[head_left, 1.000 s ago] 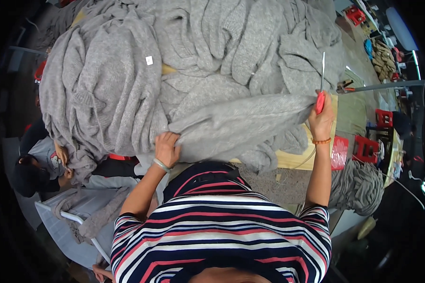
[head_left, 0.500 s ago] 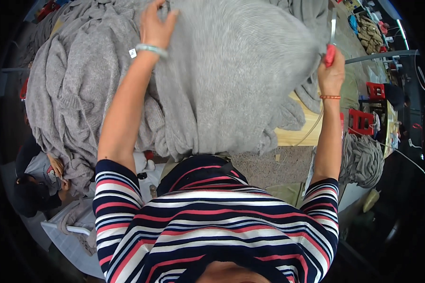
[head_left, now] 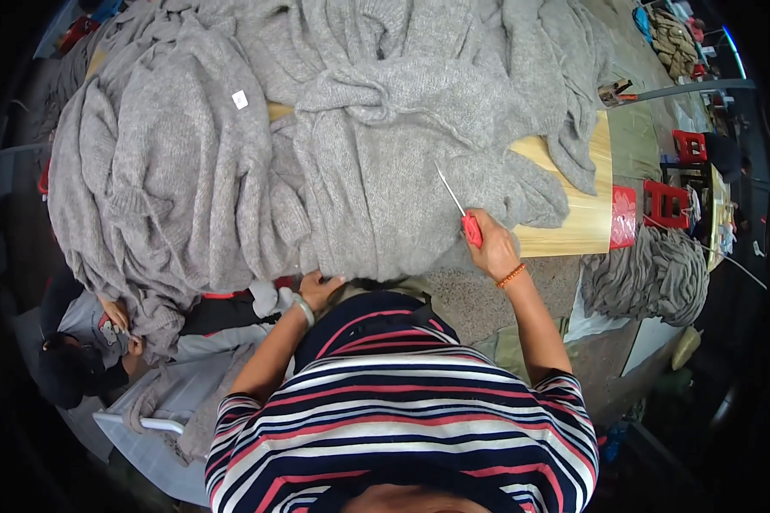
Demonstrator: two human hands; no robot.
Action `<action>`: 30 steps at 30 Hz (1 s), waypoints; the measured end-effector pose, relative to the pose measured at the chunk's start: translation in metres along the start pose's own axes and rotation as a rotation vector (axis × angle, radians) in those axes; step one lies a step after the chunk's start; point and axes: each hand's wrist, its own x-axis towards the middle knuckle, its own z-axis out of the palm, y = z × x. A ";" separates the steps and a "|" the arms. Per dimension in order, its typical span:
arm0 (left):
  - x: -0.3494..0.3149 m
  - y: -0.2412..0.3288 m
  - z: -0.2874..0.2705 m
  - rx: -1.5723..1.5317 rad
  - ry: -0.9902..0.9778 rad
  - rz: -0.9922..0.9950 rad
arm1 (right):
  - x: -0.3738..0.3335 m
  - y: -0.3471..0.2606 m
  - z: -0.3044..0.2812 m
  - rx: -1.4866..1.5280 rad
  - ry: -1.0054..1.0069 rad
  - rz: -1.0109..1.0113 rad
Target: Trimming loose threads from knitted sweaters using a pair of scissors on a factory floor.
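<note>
A grey knit garment (head_left: 393, 197) lies spread in front of me, its near edge at the table's near edge. Over its right part, my right hand (head_left: 494, 248) is closed around a red-handled tool (head_left: 470, 229) with a long, thin metal blade, which points away from me and slightly left. Whether the tool is a pair of scissors I cannot make out. My left hand (head_left: 318, 293) is low at the garment's near left edge, thumb apart from the fingers. Some of its fingertips are hard to see against the cloth.
Heaped grey knits (head_left: 171, 154) cover the left side, with a small white tag (head_left: 239, 100) on them. Bare wooden tabletop (head_left: 573, 227) shows at right. A stacked grey knit bundle (head_left: 650, 278) and red stools (head_left: 666, 203) stand beyond. At lower left another person (head_left: 85, 333) handles grey cloth.
The lifted, blurred grey garment now lies flat on the table. My left hand has come down from the far side to the near edge. My right hand moved left and nearer, still holding the tool.
</note>
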 end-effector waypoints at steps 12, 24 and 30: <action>-0.067 0.196 0.002 -0.971 -0.269 -0.239 | -0.046 -0.020 -0.009 0.073 -0.005 -0.077; -0.099 0.403 0.075 -1.423 -0.999 0.449 | -0.160 0.008 -0.035 0.350 0.043 0.025; -0.125 0.463 0.104 -1.498 -1.084 0.631 | -0.158 -0.010 -0.013 0.295 0.214 0.126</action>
